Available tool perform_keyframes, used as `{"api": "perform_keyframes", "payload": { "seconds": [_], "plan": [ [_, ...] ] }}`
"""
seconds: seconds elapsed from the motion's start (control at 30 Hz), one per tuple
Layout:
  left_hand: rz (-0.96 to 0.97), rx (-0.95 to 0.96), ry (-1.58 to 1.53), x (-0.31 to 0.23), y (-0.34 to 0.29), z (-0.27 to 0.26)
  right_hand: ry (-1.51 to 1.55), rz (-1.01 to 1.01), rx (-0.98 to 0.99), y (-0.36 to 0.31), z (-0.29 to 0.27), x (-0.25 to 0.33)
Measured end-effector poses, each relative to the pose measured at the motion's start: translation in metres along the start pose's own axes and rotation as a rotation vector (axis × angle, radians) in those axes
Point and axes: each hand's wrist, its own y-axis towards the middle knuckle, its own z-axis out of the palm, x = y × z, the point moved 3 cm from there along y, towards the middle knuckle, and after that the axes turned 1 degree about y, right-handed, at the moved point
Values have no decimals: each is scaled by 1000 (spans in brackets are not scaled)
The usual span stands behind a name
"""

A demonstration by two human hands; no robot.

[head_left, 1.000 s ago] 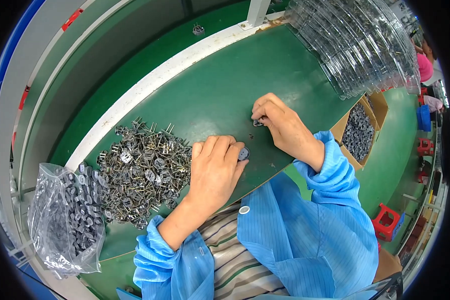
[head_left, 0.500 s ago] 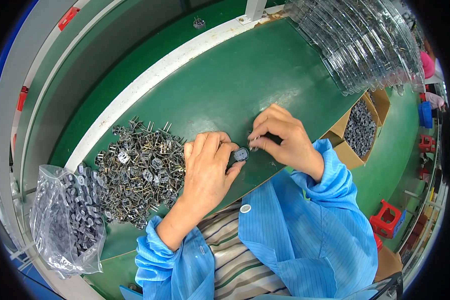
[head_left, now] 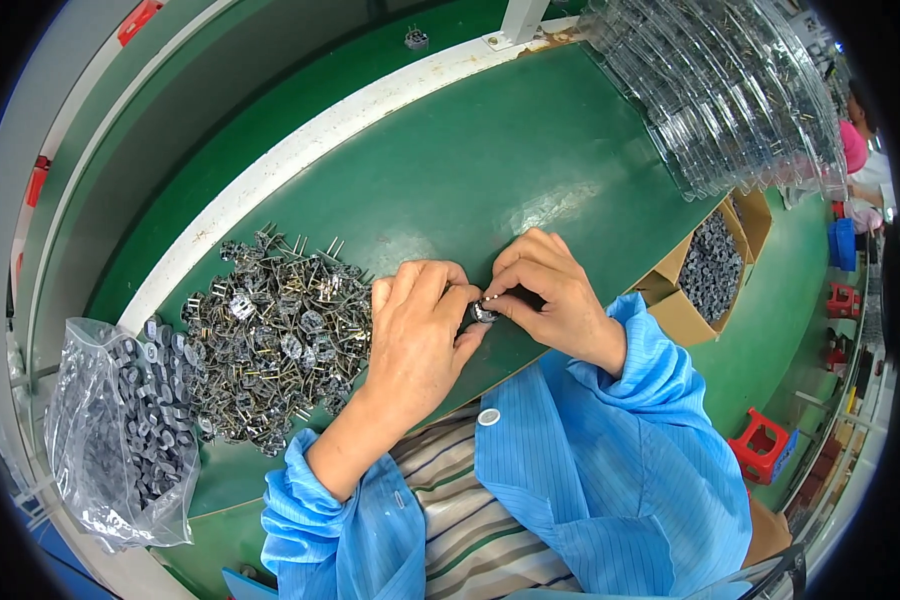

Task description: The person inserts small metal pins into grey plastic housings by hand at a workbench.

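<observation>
My left hand (head_left: pixel 415 325) and my right hand (head_left: pixel 550 295) meet near the front edge of the counter (head_left: pixel 490 170). Both are pinched on one small metal part (head_left: pixel 483 312), which sits right between my fingertips. The left hand's fingers curl in from the left and the right hand's fingers come in from the right, so the part is held from both sides. It is too small for me to tell which way its long side points. Both hands are about the same closeness to it, since both touch it.

Just to the left of my left hand lies a big pile of small metal parts with thin pins (head_left: pixel 270 340), spread on the green counter. My left hand is the nearer one to that pile. Further left, at the counter's left end, a clear plastic bag of dark ring pieces (head_left: pixel 120 430) hangs over the edge.

At the far right corner sits a stack of clear plastic trays (head_left: pixel 730 90). Below it, past the right edge of the counter, is a cardboard box of dark small parts (head_left: pixel 710 270). My right hand is nearer that box. Nothing stands between my hands and the pile or the box.
</observation>
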Motion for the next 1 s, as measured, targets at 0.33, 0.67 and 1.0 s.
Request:
{"api": "perform_keyframes", "payload": {
  "seconds": [0.33,0.67,1.0],
  "plan": [
    [7,0,-17,0,1,0,-174,-164,70,8,-2,7],
    [7,4,-7,0,0,-1,-85,-71,105,2,0,4],
    [-2,8,-23,0,0,0,-182,-188,54,-12,-19,10]
  ]
}}
